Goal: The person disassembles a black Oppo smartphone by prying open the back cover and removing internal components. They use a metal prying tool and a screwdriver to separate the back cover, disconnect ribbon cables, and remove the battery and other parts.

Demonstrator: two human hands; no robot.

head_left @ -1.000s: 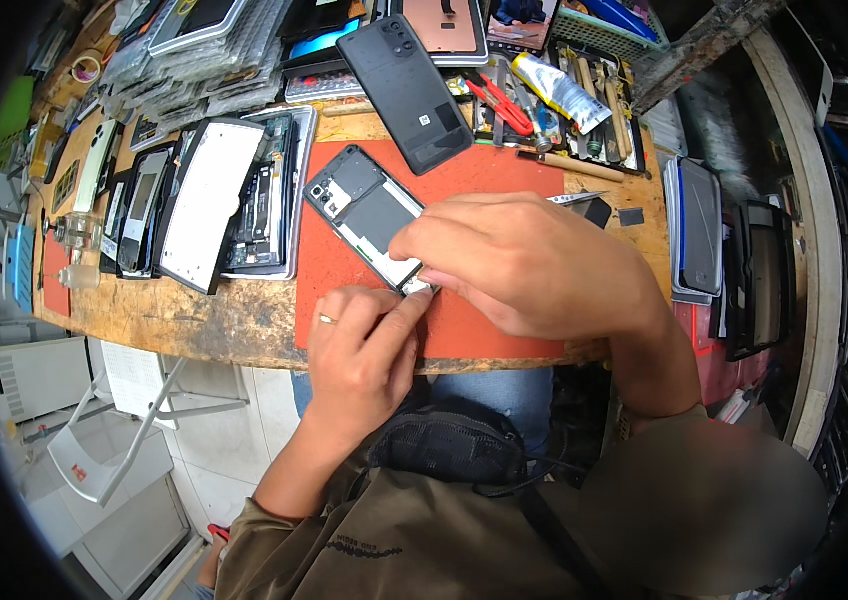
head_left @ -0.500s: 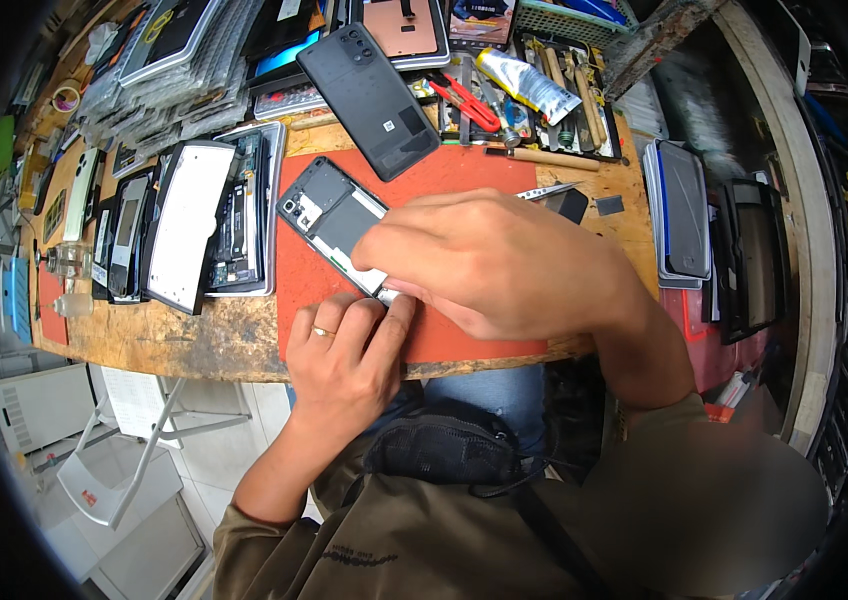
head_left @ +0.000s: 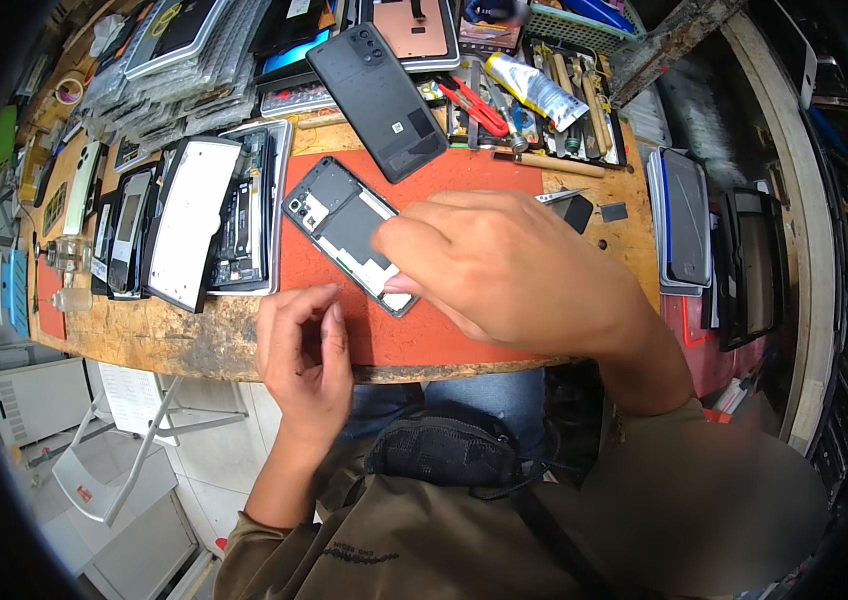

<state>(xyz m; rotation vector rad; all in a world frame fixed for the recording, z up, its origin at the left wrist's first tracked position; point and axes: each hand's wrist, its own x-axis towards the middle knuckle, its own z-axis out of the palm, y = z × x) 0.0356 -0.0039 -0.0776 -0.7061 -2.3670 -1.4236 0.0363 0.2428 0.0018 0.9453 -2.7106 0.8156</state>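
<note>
An opened phone [head_left: 346,232] lies tilted on the orange-red mat [head_left: 474,175], its inner frame and white parts facing up. Over the phone's right side my right hand [head_left: 494,265] is closed in a pinch. Whatever its fingers hold, if anything, is hidden behind the hand. My left hand [head_left: 306,350] is just off the phone's lower left, at the table's front edge. Its fingers are loosely bent, with a gap to the thumb and nothing seen between them. A dark phone back cover [head_left: 379,105] lies beyond the phone, partly over the mat's far edge.
Several tablets [head_left: 184,225] and phone parts stand to the left, behind them a stack of bubble-wrapped panels [head_left: 179,90]. At the far right of the mat are a tool tray [head_left: 574,95], red-handled cutters [head_left: 474,105], a silver-yellow tube [head_left: 536,90] and tweezers [head_left: 556,195].
My left hand has come off the phone's lower end and moved left, its fingers loosening. The right hand stays over the phone, shifted slightly, so more of the phone's lower end shows.
</note>
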